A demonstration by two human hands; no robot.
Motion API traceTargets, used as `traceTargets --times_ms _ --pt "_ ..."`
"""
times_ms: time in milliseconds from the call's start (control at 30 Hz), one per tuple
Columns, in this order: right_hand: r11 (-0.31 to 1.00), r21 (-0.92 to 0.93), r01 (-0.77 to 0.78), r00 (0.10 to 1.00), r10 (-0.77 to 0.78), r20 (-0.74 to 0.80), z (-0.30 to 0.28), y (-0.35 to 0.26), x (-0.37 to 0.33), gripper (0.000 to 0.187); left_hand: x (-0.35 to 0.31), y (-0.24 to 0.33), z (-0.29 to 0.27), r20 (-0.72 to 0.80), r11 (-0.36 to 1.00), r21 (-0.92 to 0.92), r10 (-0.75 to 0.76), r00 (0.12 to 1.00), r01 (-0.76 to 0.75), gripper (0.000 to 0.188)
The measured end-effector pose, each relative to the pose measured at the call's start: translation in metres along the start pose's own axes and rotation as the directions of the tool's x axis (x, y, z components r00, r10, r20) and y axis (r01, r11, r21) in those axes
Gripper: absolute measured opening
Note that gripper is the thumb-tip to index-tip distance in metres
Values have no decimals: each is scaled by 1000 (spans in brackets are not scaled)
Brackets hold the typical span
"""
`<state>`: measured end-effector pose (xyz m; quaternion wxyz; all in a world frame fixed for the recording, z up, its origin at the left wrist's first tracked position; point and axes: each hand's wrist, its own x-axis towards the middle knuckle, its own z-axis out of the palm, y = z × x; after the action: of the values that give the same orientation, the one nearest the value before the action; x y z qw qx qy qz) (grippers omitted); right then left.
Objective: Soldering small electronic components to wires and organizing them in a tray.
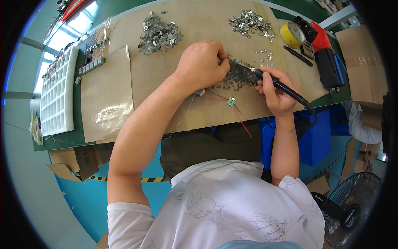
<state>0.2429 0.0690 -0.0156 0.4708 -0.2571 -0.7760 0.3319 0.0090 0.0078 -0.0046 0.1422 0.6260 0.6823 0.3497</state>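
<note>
My right hand [280, 92] grips a soldering iron [286, 89] by its black handle, its metal tip pointing left over a dark scorched patch [241, 76] on the cardboard. Close to that tip, at the patch's left edge, my left hand [203, 63] is closed in a pinch; what its fingers hold is too small or hidden to make out. Just below the patch lies a small green circuit board [232, 101] with thin red and dark wires. A small grey connector [200, 92] shows partly beneath my left wrist.
Behind my hands lie a heap of thin metal pieces [159, 34] and a pile of small metal parts [250, 23]. Yellow tape [292, 34] and a black box [328, 68] stand at right. A white compartment tray [60, 93] is at left, near wired grey connectors [92, 65].
</note>
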Motion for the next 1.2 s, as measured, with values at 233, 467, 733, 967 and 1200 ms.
traceTargets --times_ms 233,467,733,967,1200 --pt "999 25 -37 999 37 -25 1 -2 -1 11 0 -1 2 -6 1000 5 22 1000 -22 18" --pt "1000 1 -6 1000 6 -9 0 -1 -1 11 0 -2 3 -12 999 11 35 999 -35 18" --pt "1000 9 10 1000 -10 -10 0 -1 -1 10 -1 -3 4 0 998 24 51 999 -51 16" --pt "999 -14 43 999 -43 -17 2 -1 1 11 -1 -4 3 1 996 49 76 997 -76 15" --pt "999 -27 27 1000 -27 -12 1 -3 2 10 -2 -3 3 6 995 59 77 997 -77 16"
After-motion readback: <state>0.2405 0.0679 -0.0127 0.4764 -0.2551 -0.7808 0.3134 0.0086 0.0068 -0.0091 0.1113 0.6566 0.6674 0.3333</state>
